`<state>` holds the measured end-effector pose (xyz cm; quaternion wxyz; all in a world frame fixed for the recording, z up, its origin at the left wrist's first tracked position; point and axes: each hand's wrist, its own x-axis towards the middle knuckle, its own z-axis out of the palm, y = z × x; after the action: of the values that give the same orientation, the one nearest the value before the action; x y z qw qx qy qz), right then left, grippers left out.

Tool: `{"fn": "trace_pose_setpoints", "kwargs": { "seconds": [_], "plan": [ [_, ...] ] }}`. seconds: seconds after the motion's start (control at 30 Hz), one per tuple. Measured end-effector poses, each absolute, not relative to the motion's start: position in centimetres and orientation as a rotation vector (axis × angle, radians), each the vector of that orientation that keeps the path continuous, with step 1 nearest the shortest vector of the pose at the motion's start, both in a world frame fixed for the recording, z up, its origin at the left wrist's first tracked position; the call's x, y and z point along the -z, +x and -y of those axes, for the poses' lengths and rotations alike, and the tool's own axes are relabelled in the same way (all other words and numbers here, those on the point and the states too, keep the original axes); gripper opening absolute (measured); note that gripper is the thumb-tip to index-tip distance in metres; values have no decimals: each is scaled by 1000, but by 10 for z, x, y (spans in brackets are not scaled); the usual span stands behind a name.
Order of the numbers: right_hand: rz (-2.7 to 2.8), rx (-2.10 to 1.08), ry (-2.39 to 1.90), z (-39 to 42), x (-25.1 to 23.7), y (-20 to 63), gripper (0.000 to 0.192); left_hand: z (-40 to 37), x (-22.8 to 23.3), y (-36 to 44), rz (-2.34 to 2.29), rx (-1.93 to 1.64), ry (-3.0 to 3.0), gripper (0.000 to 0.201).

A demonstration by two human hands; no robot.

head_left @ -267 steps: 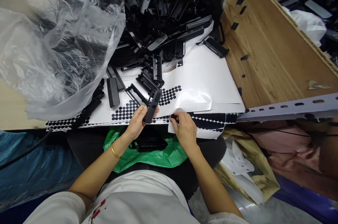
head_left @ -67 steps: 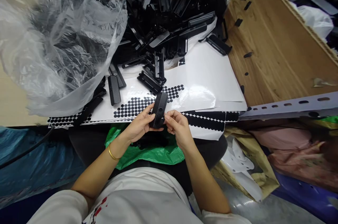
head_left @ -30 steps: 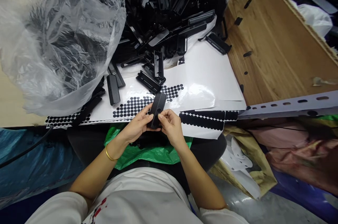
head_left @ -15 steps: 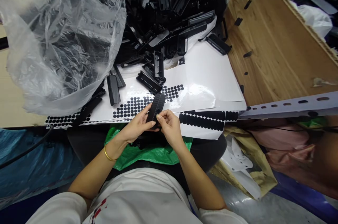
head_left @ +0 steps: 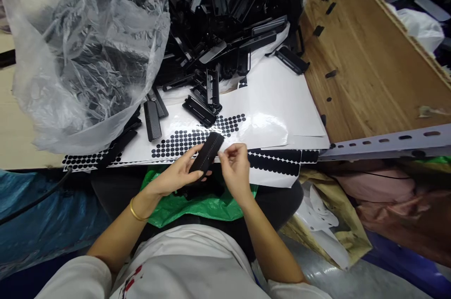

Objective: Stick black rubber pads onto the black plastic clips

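The left hand (head_left: 176, 176) grasps a long black ribbed plastic strip (head_left: 207, 155) above the white sheet of black round stickers (head_left: 190, 138); the right hand (head_left: 235, 167), just beside it, pinches thumb and fingertips together, holding nothing I can see.

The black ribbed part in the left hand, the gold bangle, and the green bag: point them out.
black ribbed part (head_left: 207, 155), head view, its ribbed face.
gold bangle (head_left: 136, 212), head view, band at the wrist.
green bag (head_left: 197, 205), head view, its middle.
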<state>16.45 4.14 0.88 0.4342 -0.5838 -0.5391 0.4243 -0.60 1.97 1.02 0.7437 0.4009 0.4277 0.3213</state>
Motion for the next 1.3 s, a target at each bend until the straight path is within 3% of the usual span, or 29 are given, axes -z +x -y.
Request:
{"fn": "trace_pose_setpoints", "kwargs": {
  "seconds": [0.07, 0.2, 0.4, 0.53, 0.67, 0.8, 0.93, 1.07, 1.3],
  "plan": [
    [1273, -1020, -1452, -47, -9, 177, 15, -20, -19, -22, -945, -541, 1093, 67],
    [1330, -1049, -1465, -58, -11, 188, 12, -41, -30, -33, -1192, -527, 1490, 28],
    [1732, -1062, -1464, -62, -2, 161, 8, -115, 3, -6, -1713, -882, 1970, 34],
    [2077, -916, -1558, -59, 7, 146, 5, -131, 19, -3, -1762, -1053, 2049, 30],
    [2206, -801, -1642, -59, 9, 142, 6, -107, 7, -7, -1700, -1189, 1830, 7],
    [2163, -817, -1685, -63, 9, 144, 2, -77, 0, -5, -1484, -1174, 1200, 20],
    [2007, -951, -1596, -64, 9, 150, 12, -58, 3, 3, -1162, -1151, 631, 24],
    [1873, -1034, -1597, -60, 8, 150, 9, -48, 5, 11, -1015, -1123, 461, 30],
    [2150, -810, -1822, -56, 3, 139, 13, -40, 9, 21, -1113, -1372, 426, 28]
  ]
}}
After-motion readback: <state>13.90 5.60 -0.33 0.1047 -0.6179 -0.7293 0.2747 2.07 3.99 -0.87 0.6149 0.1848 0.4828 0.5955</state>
